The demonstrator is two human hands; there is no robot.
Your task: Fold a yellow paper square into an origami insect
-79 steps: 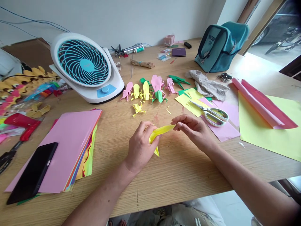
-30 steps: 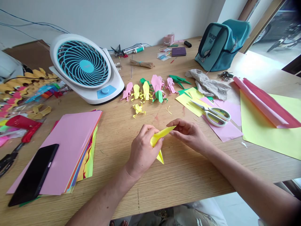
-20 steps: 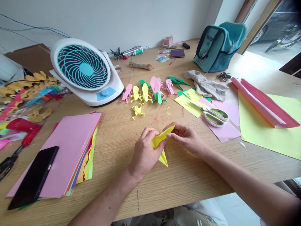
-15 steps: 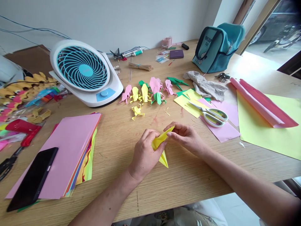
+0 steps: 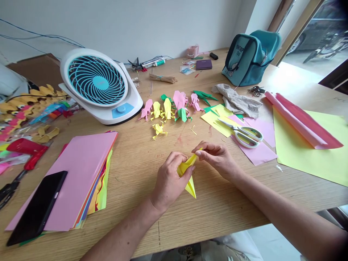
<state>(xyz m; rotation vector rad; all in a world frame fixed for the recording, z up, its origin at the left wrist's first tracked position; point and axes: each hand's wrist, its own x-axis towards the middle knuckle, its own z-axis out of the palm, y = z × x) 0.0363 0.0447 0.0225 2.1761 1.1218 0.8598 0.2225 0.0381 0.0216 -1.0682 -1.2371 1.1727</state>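
A folded yellow paper piece is held between both hands just above the wooden table. My left hand grips its lower body, with a pointed tip sticking out below the fingers. My right hand pinches the upper tip, its fingers closed on the paper. Beyond the hands stands a row of finished pink, yellow and green paper figures, and one small yellow figure lies alone.
White-handled scissors lie on yellow and pink sheets to the right. A stack of coloured paper with a black phone on it sits left. A white and blue fan stands behind, a teal bag at back right.
The right hand has slid in along the yellow paper toward the left hand, and the long upper flap now looks shorter and more folded. The paper's lower tip points further down.
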